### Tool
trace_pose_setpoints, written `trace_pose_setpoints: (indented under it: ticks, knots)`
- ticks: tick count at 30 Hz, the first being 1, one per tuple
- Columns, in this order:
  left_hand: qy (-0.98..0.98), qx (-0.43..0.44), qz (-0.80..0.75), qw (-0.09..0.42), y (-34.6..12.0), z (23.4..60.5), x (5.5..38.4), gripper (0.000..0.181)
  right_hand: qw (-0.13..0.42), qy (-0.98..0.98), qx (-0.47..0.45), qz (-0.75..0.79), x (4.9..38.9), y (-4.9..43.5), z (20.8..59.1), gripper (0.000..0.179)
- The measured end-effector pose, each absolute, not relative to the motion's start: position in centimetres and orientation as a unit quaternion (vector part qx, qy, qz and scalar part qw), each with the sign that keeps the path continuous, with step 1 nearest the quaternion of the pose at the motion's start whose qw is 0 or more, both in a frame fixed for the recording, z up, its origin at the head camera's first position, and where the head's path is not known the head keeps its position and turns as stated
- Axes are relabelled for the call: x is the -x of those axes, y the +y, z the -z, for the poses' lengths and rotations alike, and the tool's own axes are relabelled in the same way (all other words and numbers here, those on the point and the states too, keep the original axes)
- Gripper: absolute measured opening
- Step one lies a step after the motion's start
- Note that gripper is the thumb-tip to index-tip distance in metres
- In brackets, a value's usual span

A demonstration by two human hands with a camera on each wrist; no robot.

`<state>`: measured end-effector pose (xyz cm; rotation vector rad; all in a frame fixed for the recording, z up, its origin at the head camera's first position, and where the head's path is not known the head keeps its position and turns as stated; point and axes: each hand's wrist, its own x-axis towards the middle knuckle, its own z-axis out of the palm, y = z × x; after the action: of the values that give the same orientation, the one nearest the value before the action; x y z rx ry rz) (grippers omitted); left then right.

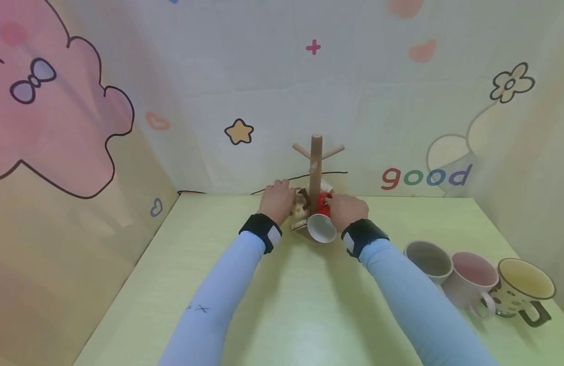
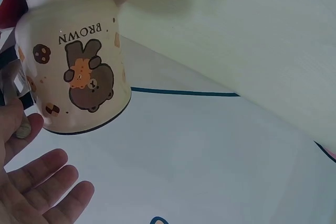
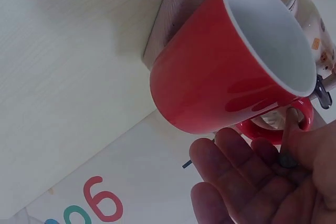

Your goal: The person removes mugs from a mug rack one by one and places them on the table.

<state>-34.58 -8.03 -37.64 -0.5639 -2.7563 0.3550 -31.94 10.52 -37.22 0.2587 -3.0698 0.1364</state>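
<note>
A wooden mug tree stands at the back of the table. On its left hangs a cream mug with a bear print, upside down in the left wrist view, its dark handle around a peg. My left hand is beside this mug, fingers loosely spread near the peg's end. A red mug with a white inside tilts on the right, a peg through its handle. My right hand lies at that handle and peg end, palm showing and fingers loosely extended in the right wrist view.
At the table's right side stand a grey-white mug, a pink mug and a cream patterned mug with a dark handle. A printed cloth hangs behind the table. Something white shows partly behind the tree's post.
</note>
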Motion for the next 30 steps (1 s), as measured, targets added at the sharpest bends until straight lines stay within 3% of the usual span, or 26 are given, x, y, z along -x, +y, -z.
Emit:
trace_pose_setpoints:
  ticks: [30]
  knots:
    - [-0.949, 0.216, -0.150, 0.172, -8.1, 38.1, 32.7, 0.017, 0.025, -0.994, -0.095, -0.038, 32.2, 11.8, 36.6, 0.034]
